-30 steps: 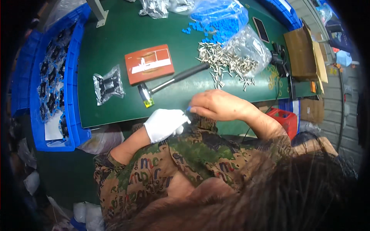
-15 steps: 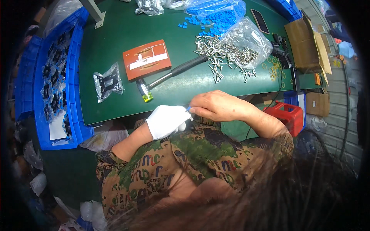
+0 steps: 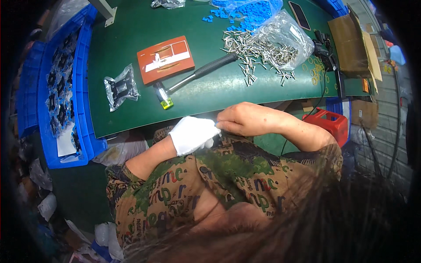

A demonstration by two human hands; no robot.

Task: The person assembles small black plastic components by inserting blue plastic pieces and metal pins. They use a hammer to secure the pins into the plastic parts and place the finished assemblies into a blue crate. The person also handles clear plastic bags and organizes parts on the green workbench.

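1. Head view, the hands: the left hand, in a white glove, and the bare right hand meet just below the near edge of the green surface, close to the person's chest.
2. Both are curled inward, fingertips touching around something small and pale; it may be a thin strip or a small part, but too little of it shows to say which. Each grip is closed on it as far as the view allows.
3. Nearest on the surface is a hammer with a dark handle and a yellow-green head, lying aslant just beyond the hands.
4. Its head end lies beside a red-brown flat box; left of that is a clear bag of dark parts.
5. Farther right, loose metal pins spill from a clear plastic bag, with small blue pieces beyond.
6. A blue bin holding bagged dark parts stands along the left edge; a cardboard box sits at the right, a red container below it.
7. The person's dark hair fills the lower right and hides the lap; the rim of the view is dark and bent.
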